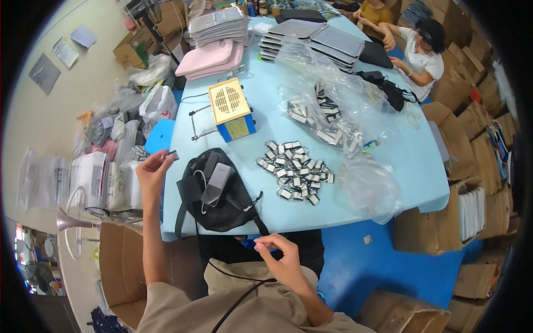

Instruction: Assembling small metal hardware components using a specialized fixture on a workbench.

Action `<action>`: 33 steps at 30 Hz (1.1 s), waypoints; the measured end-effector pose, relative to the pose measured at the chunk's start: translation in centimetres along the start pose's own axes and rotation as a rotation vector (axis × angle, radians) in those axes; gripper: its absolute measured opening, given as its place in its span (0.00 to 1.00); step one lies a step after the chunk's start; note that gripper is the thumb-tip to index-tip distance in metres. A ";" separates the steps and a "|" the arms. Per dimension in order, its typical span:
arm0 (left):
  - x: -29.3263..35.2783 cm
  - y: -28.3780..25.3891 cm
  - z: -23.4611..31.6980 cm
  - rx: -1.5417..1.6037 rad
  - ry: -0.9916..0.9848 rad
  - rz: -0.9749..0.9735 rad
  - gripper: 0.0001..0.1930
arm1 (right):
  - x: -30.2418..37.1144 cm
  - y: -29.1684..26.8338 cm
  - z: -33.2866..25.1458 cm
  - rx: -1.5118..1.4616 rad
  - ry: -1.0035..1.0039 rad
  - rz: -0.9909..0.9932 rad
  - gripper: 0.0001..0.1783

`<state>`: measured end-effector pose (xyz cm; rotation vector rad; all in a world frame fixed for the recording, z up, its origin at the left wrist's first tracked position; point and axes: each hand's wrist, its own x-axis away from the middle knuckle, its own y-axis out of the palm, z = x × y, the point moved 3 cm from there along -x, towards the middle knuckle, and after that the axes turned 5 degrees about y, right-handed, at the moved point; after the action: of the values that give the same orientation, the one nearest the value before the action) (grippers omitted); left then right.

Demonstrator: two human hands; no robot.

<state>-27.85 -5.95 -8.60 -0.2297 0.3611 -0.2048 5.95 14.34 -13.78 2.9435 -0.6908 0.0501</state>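
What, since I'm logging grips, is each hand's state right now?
Left hand: closed, pinching a small dark-and-grey piece at the fingertips.
Right hand: fingers bent; whether it holds anything cannot be told.

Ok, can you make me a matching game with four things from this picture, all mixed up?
Things:
1. left hand
2. box with a grille
3. mesh bag
4. pile of small looped pieces

Clues:
A. black, lying under a grey gadget
B. white, black and silver
C. pinching a small dark piece
D. yellow and blue

Right pairs: 1-C, 2-D, 3-A, 4-B
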 end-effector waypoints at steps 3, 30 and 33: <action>2.0 0.1 2.0 0.045 0.025 0.001 0.12 | -0.9 1.0 -0.6 0.029 -0.052 -0.040 0.06; 10.8 2.9 7.5 0.451 -0.012 -0.068 0.12 | -8.6 9.5 -5.6 -0.271 -0.189 -0.131 0.19; 11.3 3.1 7.6 0.427 -0.034 -0.102 0.11 | -8.5 9.5 -5.0 -0.270 -0.192 -0.095 0.18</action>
<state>-14.14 -4.26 -6.16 0.1695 0.2642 -0.3721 -5.87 10.25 -8.29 2.7360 -0.5315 -0.3135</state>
